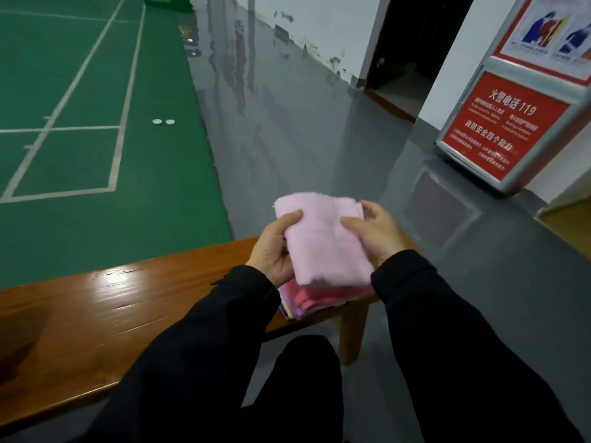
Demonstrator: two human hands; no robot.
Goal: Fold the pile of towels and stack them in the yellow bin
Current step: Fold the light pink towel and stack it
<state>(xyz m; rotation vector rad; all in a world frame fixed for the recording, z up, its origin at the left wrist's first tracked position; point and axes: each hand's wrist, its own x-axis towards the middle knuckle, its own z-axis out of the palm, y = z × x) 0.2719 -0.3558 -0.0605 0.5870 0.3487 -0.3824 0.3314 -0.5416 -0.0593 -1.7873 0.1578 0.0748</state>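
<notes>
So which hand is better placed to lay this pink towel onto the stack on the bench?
Probably the left hand: it grips the pink towel along the edge directly above the folded stack on the bench. The right hand pinches the far side, out past the bench's end.

Bare bench (105, 302) top left; towel stack (315, 297) (seemingly folded) crowds its end.

A towel (323, 238) is held between both hands above a stack of towels (316, 298) on the bench (128, 302).
</notes>
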